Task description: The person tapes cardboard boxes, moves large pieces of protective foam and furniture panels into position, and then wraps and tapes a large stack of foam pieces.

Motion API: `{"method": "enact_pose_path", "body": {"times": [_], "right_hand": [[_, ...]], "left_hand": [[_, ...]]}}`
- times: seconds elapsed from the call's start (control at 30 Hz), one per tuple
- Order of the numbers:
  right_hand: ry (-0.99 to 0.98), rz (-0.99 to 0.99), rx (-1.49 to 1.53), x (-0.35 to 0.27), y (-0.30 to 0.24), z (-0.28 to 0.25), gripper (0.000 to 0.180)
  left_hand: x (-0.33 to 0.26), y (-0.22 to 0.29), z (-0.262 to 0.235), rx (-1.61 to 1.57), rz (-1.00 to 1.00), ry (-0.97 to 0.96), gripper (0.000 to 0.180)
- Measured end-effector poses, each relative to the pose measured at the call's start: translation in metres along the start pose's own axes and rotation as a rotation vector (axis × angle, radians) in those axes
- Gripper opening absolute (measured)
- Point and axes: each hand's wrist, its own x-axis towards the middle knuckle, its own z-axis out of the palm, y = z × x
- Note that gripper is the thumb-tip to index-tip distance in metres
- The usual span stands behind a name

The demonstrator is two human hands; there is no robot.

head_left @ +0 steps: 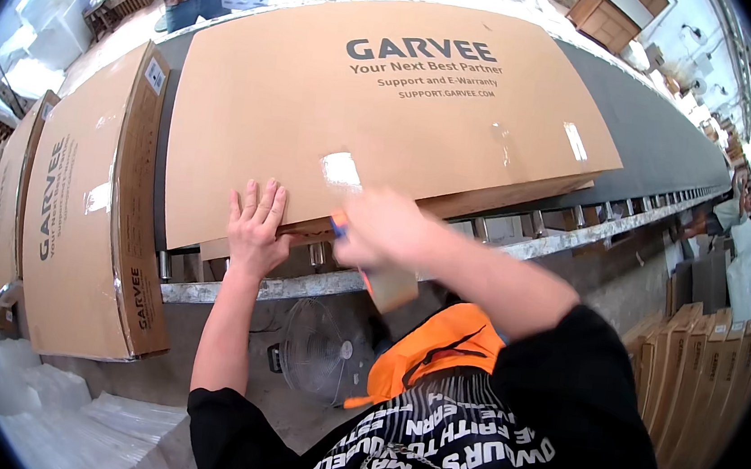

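Currently, carton (270, 107) spans upper centre, near edge above rollers (537, 223); left grip (255, 234) spread flat by that edge; right grip (383, 226), blurred, wrapped around tape dispenser (390, 290); dark belt (657, 126) extends beyond, upper right.

A grey conveyor (653, 117) carries a large carton (358, 129).

Exposure: bright overall, washed out at top and upper left | Glare: white on tape (341, 169) | Shade: floor (266, 391) dim | Blur: right hand (383, 226) smeared, left hand (254, 234) crisp | Distortion: belt (649, 121) edge bowed, corners black
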Motion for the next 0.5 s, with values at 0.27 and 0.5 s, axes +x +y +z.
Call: {"method": "enact_pose_path", "body": {"times": [0.27,0.5], "right_hand": [[0.170,0.039,-0.135,0.025,-0.009,0.124,0.033],[0.077,-0.075,-0.479,-0.033,0.021,0.112,0.039]], "left_hand": [[0.048,0.062,-0.013,0.225,0.098,-0.274,0.080],[0.069,0.091,0.016,0.246,0.046,-0.188,0.102]]}}
